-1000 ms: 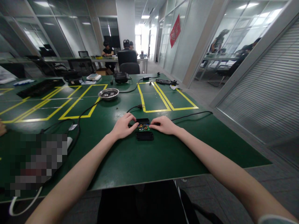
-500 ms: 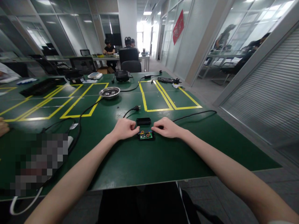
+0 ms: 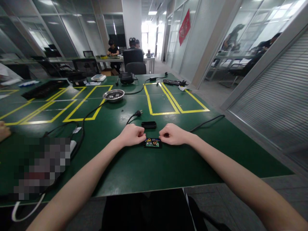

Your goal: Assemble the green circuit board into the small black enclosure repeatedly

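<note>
Far left on the green table (image 3: 149, 166): black cable (image 3: 81, 128), steel bowl (image 3: 113, 95) behind. Left hand (image 3: 132, 135) curled, fingertips pinching the left end of the board (image 3: 153, 143). Board small, black-cased, open on top, showing green circuit with orange coils; lying flat near the table's front edge. Black lid (image 3: 148, 124) just behind, apart. Right hand (image 3: 173, 134) curled, pinching the board's right end.

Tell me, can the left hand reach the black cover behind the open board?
Probably yes. The black cover lies just beyond the left hand, with bare table between them; only the plug lies nearby, off to the side.
</note>
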The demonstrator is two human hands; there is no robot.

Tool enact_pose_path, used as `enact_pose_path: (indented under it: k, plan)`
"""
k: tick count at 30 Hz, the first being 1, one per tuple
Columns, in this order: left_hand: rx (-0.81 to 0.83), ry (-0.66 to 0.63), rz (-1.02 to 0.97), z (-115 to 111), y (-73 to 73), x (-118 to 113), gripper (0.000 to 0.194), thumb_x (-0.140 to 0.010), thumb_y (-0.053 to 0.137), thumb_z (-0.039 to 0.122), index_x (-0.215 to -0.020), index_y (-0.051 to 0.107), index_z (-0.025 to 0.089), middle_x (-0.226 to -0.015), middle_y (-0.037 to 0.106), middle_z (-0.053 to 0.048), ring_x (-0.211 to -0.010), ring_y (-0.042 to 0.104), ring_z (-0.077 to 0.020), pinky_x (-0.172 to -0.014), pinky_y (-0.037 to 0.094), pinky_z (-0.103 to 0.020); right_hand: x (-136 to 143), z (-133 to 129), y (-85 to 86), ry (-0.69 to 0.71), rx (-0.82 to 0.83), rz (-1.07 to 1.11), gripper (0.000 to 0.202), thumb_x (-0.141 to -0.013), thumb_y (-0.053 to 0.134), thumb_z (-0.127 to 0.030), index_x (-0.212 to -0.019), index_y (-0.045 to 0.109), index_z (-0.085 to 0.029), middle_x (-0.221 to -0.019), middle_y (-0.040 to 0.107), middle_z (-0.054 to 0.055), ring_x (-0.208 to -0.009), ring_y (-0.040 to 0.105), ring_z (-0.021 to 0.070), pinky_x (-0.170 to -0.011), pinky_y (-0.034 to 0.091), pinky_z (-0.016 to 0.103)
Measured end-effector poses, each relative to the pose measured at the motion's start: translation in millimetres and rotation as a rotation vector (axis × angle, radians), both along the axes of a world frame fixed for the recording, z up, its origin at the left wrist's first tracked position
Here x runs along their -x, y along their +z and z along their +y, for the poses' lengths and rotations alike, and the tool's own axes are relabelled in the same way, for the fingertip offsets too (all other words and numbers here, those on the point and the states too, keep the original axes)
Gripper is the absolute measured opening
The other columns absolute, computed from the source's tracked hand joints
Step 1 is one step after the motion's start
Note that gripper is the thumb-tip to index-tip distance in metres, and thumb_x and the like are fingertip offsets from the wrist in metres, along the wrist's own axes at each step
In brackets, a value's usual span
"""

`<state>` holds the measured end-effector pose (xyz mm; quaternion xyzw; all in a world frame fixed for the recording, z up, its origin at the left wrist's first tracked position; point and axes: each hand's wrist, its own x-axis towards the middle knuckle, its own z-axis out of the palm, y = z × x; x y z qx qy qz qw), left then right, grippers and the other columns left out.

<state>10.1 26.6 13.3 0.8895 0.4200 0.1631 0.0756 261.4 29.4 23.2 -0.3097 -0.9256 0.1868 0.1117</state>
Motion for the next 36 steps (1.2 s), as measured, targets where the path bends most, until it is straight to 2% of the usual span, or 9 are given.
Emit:
enact_pose_path:
  k: [5,8,14,17,22,25,28,36]
  plan:
    - [0.015,-0.020,-0.007,-3,1.6,-2,0.031,-0.082,0.056,0.025,-0.053,0.049,0.020,-0.048,0.053,0.002,-0.046,0.047,-0.0128,-0.055,0.028,-0.026,5,-4,1.3,-0.055,-0.009,-0.079,0.034,-0.090,0.049,-0.024,-0.056,0.045,-0.020,-0.051,0.041,-0.004,-0.049,0.034,0.0107,-0.059,0.025,0.027]
    - [0.017,-0.017,0.007,-3,1.4,-1,0.032,-0.085,0.055,0.026,-0.053,0.050,0.020,-0.048,0.054,0.002,-0.045,0.046,-0.0128,-0.054,0.028,-0.026,9,-7,1.9,-0.114,-0.063,-0.155,0.037,-0.095,0.049,-0.025,-0.058,0.049,-0.020,-0.052,0.047,-0.002,-0.049,0.038,0.0116,-0.058,0.024,0.027]
    - [-0.009,0.042,0.025,-1,0.0,0,0.037,-0.092,0.052,0.033,-0.058,0.056,0.021,-0.050,0.058,0.001,-0.046,0.049,-0.0143,-0.054,0.027,-0.027,19,-12,4.8,-0.223,-0.226,-0.306,0.036,-0.102,0.049,-0.029,-0.076,0.070,-0.017,-0.068,0.071,0.008,-0.062,0.062,0.0186,-0.061,0.026,0.029]
    - [-0.027,0.079,0.027,-2,-0.1,0,0.038,-0.095,0.051,0.036,-0.061,0.060,0.021,-0.052,0.061,0.000,-0.048,0.053,-0.0157,-0.055,0.027,-0.027,22,-13,2.8,-0.297,-0.259,-0.334,0.037,-0.104,0.046,-0.030,-0.085,0.075,-0.017,-0.077,0.076,0.011,-0.069,0.068,0.0214,-0.063,0.028,0.029]
    - [0.015,0.106,0.058,-2,-0.6,0,0.037,-0.096,0.053,0.038,-0.065,0.064,0.021,-0.056,0.064,0.000,-0.051,0.057,-0.0172,-0.056,0.029,-0.028,19,-6,-4.0,-0.280,-0.218,-0.291,0.037,-0.105,0.047,-0.031,-0.083,0.073,-0.017,-0.076,0.075,0.010,-0.071,0.068,0.0215,-0.064,0.030,0.029]
    - [0.034,0.080,0.072,-1,-0.8,-1,0.036,-0.098,0.052,0.038,-0.068,0.065,0.021,-0.059,0.066,-0.001,-0.053,0.058,-0.0171,-0.056,0.030,-0.028,12,2,-4.7,-0.237,-0.099,-0.171,0.036,-0.106,0.046,-0.028,-0.082,0.071,-0.018,-0.073,0.073,0.006,-0.069,0.065,0.0187,-0.066,0.033,0.027]
    - [0.021,0.060,0.087,-2,0.0,-1,0.038,-0.100,0.049,0.038,-0.069,0.065,0.021,-0.060,0.066,-0.001,-0.055,0.059,-0.0176,-0.056,0.030,-0.028,6,6,-4.2,-0.293,-0.025,-0.084,0.037,-0.108,0.042,-0.026,-0.085,0.070,-0.018,-0.073,0.072,0.003,-0.068,0.064,0.0168,-0.068,0.035,0.025]
    - [-0.046,0.145,0.076,-7,2.4,-7,0.049,-0.104,0.039,0.043,-0.069,0.064,0.021,-0.067,0.070,-0.006,-0.065,0.064,-0.0214,-0.060,0.031,-0.030,22,-4,-0.3,-0.460,-0.071,-0.253,0.035,-0.108,0.046,-0.035,-0.096,0.075,-0.020,-0.088,0.078,0.007,-0.085,0.071,0.0224,-0.066,0.033,0.028]
